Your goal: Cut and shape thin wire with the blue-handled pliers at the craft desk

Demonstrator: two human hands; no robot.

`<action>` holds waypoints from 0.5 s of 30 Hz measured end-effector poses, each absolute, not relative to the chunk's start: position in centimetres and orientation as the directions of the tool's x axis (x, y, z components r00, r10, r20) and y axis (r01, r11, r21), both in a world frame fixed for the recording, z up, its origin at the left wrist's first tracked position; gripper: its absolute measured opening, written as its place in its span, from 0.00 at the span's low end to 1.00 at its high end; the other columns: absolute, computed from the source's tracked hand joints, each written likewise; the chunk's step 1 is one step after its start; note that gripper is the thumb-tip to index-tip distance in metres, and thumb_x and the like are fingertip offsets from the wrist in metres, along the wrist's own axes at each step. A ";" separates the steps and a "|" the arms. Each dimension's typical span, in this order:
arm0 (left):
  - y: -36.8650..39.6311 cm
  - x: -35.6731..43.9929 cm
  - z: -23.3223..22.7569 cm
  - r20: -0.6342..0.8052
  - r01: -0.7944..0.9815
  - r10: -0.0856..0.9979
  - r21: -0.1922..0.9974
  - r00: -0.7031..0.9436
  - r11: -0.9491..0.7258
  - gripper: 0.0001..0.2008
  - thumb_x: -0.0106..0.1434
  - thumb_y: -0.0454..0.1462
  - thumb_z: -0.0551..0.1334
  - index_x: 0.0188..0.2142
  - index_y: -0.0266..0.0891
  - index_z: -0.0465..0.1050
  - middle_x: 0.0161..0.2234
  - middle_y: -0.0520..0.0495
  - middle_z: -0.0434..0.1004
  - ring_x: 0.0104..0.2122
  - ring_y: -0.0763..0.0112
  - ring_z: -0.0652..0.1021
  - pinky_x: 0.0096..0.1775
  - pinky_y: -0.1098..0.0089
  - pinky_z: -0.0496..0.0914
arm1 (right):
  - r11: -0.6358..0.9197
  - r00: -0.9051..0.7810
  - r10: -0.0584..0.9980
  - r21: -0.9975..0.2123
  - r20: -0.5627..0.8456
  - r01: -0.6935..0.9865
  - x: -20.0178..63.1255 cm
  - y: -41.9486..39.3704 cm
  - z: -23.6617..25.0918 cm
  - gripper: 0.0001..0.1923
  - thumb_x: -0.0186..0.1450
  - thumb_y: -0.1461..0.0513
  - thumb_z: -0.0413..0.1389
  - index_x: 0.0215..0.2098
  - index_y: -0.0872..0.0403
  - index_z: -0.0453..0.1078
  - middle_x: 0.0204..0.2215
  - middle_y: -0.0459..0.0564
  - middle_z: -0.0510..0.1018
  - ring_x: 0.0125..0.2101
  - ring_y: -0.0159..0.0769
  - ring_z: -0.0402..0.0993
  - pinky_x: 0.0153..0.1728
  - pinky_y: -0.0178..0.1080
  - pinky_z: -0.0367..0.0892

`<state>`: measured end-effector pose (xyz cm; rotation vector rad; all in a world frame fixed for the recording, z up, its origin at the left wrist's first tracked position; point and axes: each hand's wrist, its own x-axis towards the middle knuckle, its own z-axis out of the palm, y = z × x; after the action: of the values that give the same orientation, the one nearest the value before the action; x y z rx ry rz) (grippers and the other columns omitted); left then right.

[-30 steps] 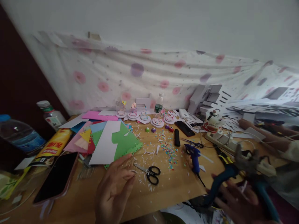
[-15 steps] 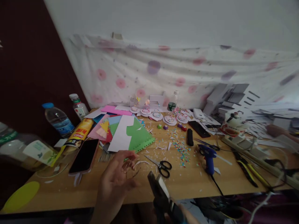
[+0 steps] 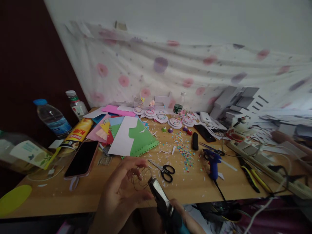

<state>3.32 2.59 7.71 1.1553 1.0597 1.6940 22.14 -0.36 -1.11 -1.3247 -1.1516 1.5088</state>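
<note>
- At the near edge of the wooden table [image 3: 73, 201], I am pinching a thin, dark loop of wire [image 3: 139, 178] in my left hand [image 3: 122, 191], fingertips closed on the coil.
- My right hand [image 3: 181, 217], low in view, is wrapped closed around pliers [image 3: 159, 196], whose tip is meeting the wire.
- The wire is looking hair-fine and loosely coiled, just short of the black-handled scissors [image 3: 163, 169].
- A blue glue gun [image 3: 213, 159] is lying further right.

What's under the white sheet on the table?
The white sheet lies on a green sheet with a scalloped edge, atop blue, pink and yellow papers. How far those run beneath is hidden.
</note>
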 end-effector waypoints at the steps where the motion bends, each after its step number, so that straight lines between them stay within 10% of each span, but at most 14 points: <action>1: 2.6 3.4 7.7 0.269 -0.153 0.929 0.937 -0.255 -0.314 0.20 0.45 0.44 0.79 0.39 0.47 0.82 0.38 0.47 0.79 0.38 0.64 0.75 0.36 0.71 0.71 | -0.281 -0.140 0.950 -0.960 -0.279 0.002 22.3 -0.3 -1.4 0.11 0.60 0.65 0.57 0.26 0.48 0.81 0.25 0.46 0.84 0.28 0.41 0.82 0.29 0.37 0.73; 15: 2.3 3.6 8.2 0.200 -0.057 0.970 0.976 -0.137 -0.209 0.20 0.51 0.48 0.75 0.42 0.47 0.79 0.39 0.49 0.75 0.34 0.70 0.73 0.40 0.71 0.70 | -0.652 -0.330 0.733 -0.752 -0.595 -0.093 23.9 0.6 -3.0 0.10 0.61 0.56 0.60 0.28 0.53 0.78 0.21 0.48 0.80 0.23 0.37 0.78 0.31 0.38 0.72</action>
<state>3.61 2.30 8.20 1.2407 1.1467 1.4923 23.93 0.58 -2.96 -1.3705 -0.8438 2.0237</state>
